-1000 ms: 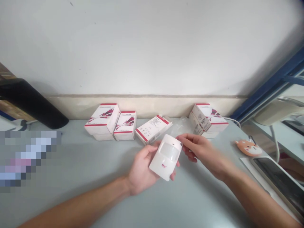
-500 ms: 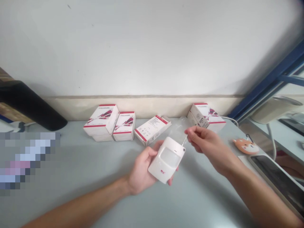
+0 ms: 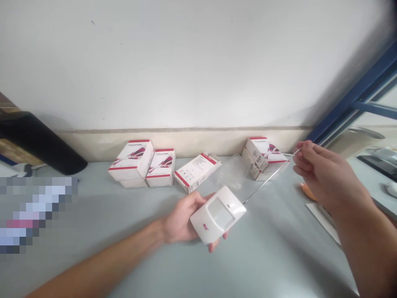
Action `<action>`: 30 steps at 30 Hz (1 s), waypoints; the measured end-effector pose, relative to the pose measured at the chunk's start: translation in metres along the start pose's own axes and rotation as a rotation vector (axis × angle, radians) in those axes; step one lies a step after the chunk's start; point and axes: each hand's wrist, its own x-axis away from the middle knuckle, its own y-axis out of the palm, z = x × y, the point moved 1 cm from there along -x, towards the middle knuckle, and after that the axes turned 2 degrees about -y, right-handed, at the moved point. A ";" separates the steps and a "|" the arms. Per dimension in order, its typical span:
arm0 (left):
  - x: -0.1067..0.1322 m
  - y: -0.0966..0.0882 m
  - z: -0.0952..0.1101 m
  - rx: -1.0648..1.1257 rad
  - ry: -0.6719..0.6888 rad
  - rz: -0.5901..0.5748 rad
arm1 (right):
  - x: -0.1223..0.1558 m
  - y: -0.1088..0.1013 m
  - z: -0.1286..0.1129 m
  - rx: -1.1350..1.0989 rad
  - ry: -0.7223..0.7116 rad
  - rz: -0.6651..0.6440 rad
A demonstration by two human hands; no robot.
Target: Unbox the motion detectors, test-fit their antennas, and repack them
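Observation:
My left hand holds a white plastic PIR motion sensor in its palm, with the lens facing up. A thin metal antenna runs from the sensor's upper right corner up to the right. Its far end is pinched in the fingers of my right hand, which is raised at the far right, above the table. The sensor's underside is hidden by my left hand.
Several white and red product boxes stand along the wall, with a clear plastic bag beside them. A black object and a pixelated patch lie at the left. A white sheet lies at the right.
My right hand has moved far to the right and up, and the thin antenna now stretches much longer from the sensor. The sensor stays in my left hand.

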 end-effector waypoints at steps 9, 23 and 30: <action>-0.003 0.000 0.002 0.002 -0.024 -0.047 | -0.028 -0.035 0.001 -0.145 0.044 0.148; 0.000 -0.006 -0.002 0.033 -0.001 -0.062 | -0.036 -0.035 0.014 -0.338 0.159 0.006; 0.000 -0.002 -0.001 0.038 0.046 -0.039 | -0.033 -0.028 0.023 -0.222 0.114 0.041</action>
